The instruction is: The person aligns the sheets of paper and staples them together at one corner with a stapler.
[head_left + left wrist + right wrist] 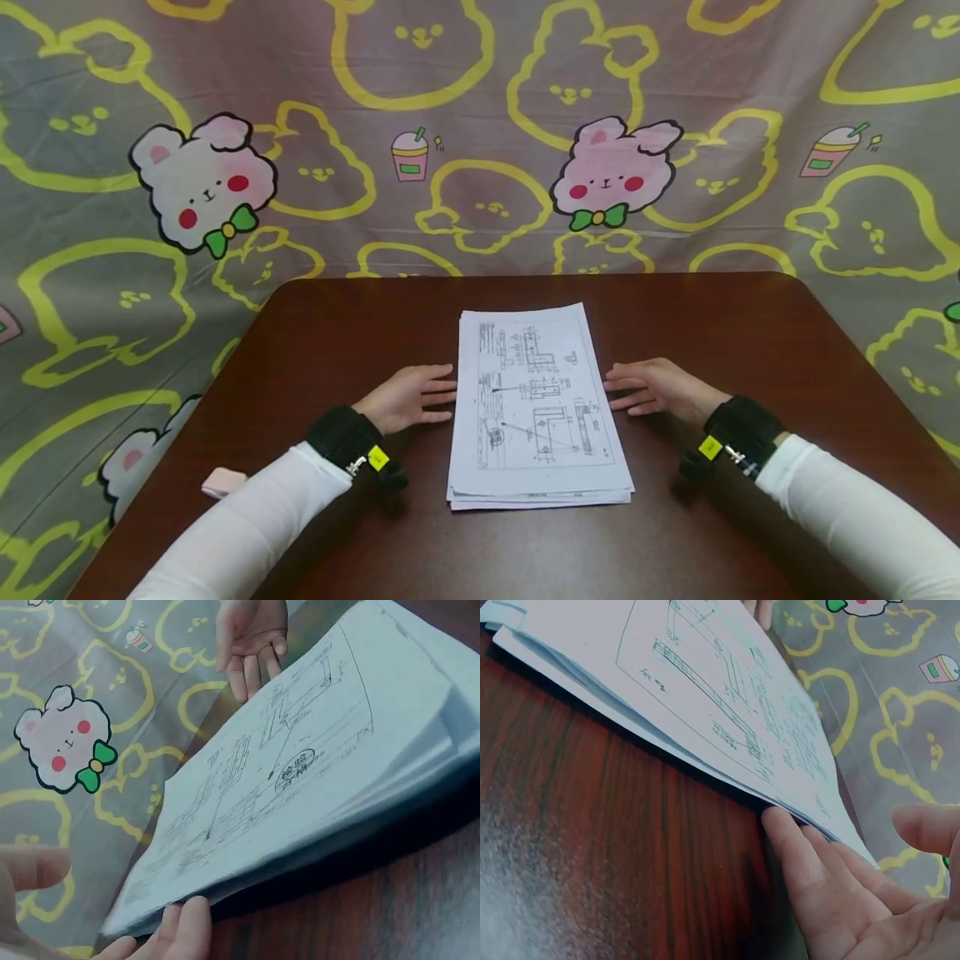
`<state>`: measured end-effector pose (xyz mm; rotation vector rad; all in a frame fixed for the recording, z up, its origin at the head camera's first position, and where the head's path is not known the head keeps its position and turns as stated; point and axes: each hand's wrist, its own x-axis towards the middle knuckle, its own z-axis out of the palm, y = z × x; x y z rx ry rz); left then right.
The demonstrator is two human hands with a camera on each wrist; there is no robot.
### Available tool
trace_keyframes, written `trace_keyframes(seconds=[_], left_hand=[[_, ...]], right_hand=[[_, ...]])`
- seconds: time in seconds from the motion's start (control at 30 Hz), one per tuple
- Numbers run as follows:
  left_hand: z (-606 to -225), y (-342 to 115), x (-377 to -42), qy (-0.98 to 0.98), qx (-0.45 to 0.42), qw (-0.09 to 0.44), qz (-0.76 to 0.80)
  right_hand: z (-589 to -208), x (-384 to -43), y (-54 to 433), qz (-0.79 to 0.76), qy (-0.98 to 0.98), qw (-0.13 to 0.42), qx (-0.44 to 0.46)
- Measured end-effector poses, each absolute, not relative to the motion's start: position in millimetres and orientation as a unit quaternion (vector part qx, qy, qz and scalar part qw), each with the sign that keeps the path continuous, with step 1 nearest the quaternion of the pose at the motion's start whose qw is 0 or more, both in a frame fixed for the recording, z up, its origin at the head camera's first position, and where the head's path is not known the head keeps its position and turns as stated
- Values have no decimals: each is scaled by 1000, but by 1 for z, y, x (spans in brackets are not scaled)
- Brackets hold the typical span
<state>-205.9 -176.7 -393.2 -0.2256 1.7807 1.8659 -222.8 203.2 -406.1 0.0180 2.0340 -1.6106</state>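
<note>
A stack of paper sheets (pixel 536 467) lies on the brown table, its top sheet printed with technical drawings and a round stamp. My left hand (pixel 411 397) is at the stack's left edge, fingers extended toward it; in the left wrist view its fingertips (pixel 196 911) are right at the lower side of the sheets. On the opposite side my right hand (pixel 660 389) reaches the right edge with straight fingers. The right wrist view shows those fingertips (pixel 777 817) against the stack's edge, thumb raised away. The sheets' edges are slightly uneven at the near end.
The wooden table (pixel 360 325) has rounded far corners. A small pink object (pixel 223 482) lies near its left edge, beside the left sleeve. Behind the table hangs a patterned cloth (pixel 480 108) with cartoon rabbits. Both wrists wear black bands.
</note>
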Motion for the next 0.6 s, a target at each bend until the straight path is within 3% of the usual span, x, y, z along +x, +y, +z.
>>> trace_keyframes(seconds=[0.17, 0.6], left_hand=[[-400, -172, -207, 668, -100, 265, 688], [-406, -154, -206, 825, 35, 196, 529]], right_hand=[[-409, -222, 202, -603, 752, 266, 11], [-410, -221, 197, -587, 768, 257, 9]])
